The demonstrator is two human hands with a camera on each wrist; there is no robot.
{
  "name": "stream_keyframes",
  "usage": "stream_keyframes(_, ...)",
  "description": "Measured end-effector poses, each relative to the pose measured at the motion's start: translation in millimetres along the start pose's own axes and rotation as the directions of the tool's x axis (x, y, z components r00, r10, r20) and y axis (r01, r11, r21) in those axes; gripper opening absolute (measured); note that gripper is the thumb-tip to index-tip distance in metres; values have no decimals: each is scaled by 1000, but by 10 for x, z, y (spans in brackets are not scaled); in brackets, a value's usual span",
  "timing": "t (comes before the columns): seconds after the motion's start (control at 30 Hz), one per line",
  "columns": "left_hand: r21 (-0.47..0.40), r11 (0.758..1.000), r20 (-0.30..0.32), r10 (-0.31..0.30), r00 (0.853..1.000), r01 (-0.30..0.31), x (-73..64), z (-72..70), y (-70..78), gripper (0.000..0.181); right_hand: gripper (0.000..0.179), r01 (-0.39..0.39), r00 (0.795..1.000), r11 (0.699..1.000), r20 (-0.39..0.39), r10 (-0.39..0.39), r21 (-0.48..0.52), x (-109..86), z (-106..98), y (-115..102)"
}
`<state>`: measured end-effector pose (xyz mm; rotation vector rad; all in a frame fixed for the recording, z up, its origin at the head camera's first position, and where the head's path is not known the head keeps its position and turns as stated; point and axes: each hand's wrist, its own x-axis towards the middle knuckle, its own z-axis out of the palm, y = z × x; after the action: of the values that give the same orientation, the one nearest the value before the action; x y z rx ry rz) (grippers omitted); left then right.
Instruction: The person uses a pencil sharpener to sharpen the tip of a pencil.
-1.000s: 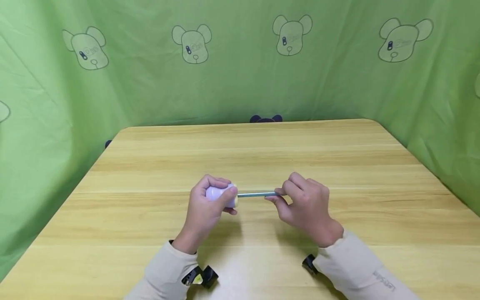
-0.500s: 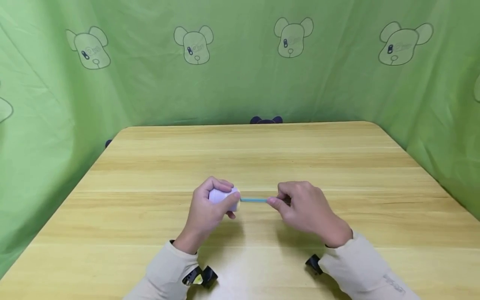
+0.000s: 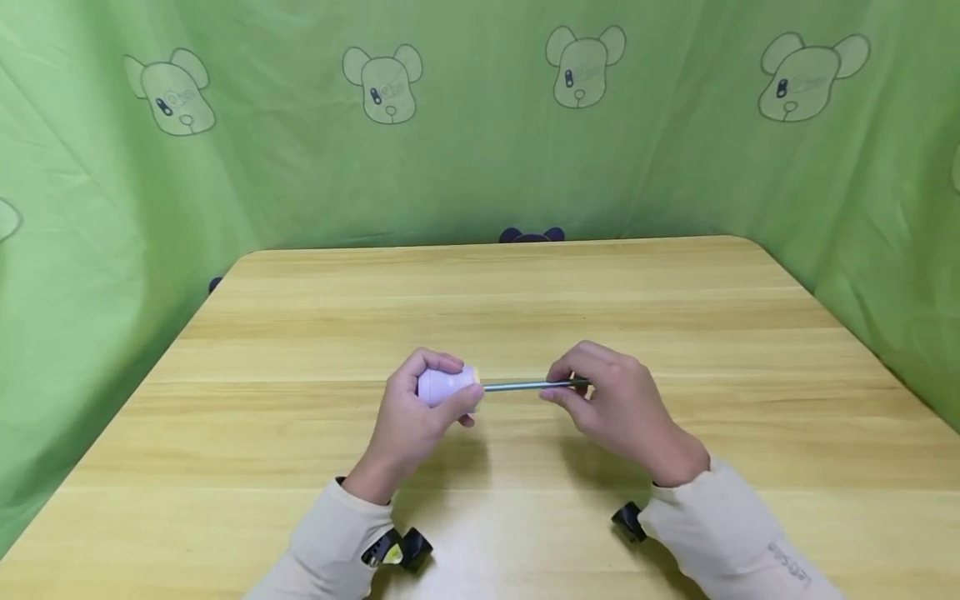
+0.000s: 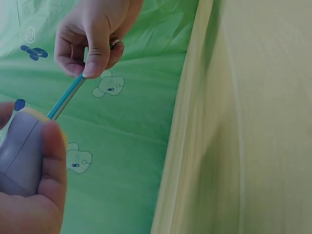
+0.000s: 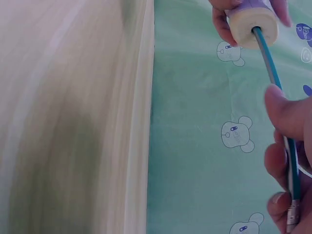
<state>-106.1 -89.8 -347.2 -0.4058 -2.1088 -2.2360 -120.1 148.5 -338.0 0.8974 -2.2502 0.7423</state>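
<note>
A small lilac pencil sharpener (image 3: 441,387) with a cream end face (image 5: 254,24) lies in my left hand (image 3: 405,429), thumb on the near side and fingers curled round the far side. Into the hole of that face runs a blue and silver striped pencil (image 3: 517,386), its tip hidden inside. My right hand (image 3: 622,412) pinches the pencil between thumb and fingers, a short way out from the sharpener. In the right wrist view, the pencil's metal ferrule (image 5: 293,214) shows beyond the fingers. Both hands are above the table, apart from each other.
Beneath the hands is a light wood table (image 3: 480,300) with rounded far corners. Green cloth (image 3: 480,167) printed with bear heads hangs behind it and at both sides. Black devices sit at the left cuff (image 3: 397,550) and the right cuff (image 3: 630,522).
My right hand has turned at the wrist and shifted slightly, its finger pose changing on the pencil. The pencil's visible side changed from blue to a darker silvery one. My left hand stays nearly still.
</note>
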Motion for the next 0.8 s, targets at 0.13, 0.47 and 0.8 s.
stream_keyframes(0.13,190,982,21,-10,1000,6,-8,-26,19,44,27,50,997,997,-59,-54,-62,6,-1,20)
stream_keyframes(0.47,501,830,140,201,970,-244,29,-108,-20,48,26,57,998,997,-29,-58,-53,-37,51,56)
stream_keyframes(0.8,498,808,142,283,949,-315,35,-120,-41,48,19,89,995,993,-33,-92,-78,-39,74,37)
